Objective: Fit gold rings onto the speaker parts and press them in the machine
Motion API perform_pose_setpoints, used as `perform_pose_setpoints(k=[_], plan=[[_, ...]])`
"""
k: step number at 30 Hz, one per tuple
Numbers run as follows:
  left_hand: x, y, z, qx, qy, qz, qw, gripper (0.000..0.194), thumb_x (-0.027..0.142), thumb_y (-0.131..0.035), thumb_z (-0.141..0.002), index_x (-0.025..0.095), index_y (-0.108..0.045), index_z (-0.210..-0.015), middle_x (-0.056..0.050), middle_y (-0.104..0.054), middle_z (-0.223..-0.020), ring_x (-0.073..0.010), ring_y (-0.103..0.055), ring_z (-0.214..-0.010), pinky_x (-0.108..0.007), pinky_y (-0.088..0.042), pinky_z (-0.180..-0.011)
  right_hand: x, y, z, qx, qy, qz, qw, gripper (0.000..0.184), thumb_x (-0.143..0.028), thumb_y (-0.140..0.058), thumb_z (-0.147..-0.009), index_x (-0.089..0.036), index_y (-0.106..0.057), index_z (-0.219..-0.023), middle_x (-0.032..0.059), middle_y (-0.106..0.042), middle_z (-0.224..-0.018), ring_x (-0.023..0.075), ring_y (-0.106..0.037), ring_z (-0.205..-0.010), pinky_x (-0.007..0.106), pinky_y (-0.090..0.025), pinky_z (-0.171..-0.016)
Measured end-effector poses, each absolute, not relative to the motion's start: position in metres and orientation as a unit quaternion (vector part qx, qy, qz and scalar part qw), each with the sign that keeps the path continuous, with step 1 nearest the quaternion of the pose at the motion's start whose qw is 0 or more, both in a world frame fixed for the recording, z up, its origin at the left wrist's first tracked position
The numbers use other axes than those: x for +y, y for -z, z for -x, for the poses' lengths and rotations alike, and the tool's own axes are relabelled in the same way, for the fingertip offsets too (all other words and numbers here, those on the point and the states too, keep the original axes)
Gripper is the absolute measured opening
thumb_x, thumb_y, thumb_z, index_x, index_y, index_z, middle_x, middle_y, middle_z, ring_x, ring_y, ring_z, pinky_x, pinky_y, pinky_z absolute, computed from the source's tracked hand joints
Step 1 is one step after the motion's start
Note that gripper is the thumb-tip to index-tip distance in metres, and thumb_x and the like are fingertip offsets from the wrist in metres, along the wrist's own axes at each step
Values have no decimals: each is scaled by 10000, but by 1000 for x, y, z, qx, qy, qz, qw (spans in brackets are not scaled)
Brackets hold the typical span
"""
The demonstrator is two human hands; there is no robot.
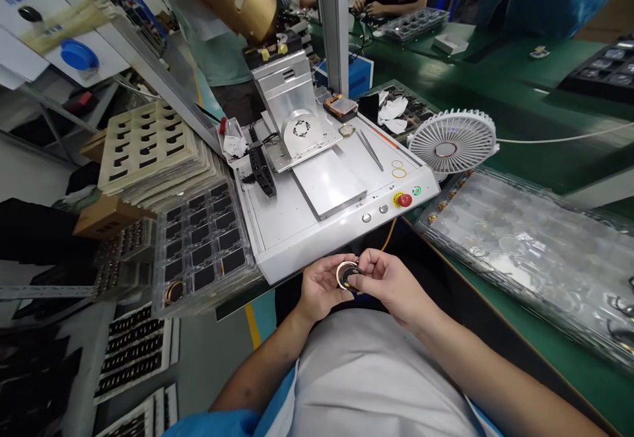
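Between my two hands is a round watch case with a gold-coloured rim and a dark inside. My left hand curls around its left side and grips the edge. My right hand pinches it from the right, the thumb lying over the dark face. The fingertips cover part of the case. Both hands are close to my lap, just in front of the white machine base. On that base lie a pair of tweezers, two thin yellow rings and a small round part.
A metal fixture stands on the machine under a gold cylinder. The front panel carries a red stop button. Stacked trays are at left, one slot holding a round gold part. At right are a white fan and a plastic-covered tray.
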State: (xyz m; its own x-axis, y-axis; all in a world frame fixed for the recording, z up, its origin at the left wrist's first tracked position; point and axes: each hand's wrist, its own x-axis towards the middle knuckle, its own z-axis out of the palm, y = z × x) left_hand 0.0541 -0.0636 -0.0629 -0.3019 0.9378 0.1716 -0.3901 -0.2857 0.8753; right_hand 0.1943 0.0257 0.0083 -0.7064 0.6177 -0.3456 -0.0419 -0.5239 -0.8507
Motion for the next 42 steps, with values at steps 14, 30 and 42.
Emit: perform_pose_setpoints(k=[14, 30, 42], plan=[[-68, 68, -49, 423, -702, -373, 435, 634, 286, -1001, -582, 276, -778, -1176, -104, -794, -1211, -268, -792, -1054, -366, -666, -903, 18, -9, -188, -481, -776, 334, 234, 322, -223, -716, -635, -237, -457, -825, -83, -559, -643, 105, -489, -562, 223, -374, -533], [-69, 63, -55, 454, -712, -352, 405, 603, 316, -1007, -566, 302, -799, -1132, -84, -814, -1147, -281, -804, -1009, -379, -683, -865, 23, -1, -195, -452, -804, 343, 177, 471, -417, -905, -655, -219, -505, -805, -36, -658, -629, 125, -589, -528, 214, -474, -472], [-67, 65, -54, 440, -727, -335, 406, 458, 310, -899, -767, 314, -775, -1208, -98, -791, -1229, -291, -761, -1131, -430, -626, -989, 38, 15, -182, -511, -779, 329, 153, 584, -634, -935, -598, -185, -572, -680, -5, -638, -545, 118, -569, -460, 176, -442, -371]])
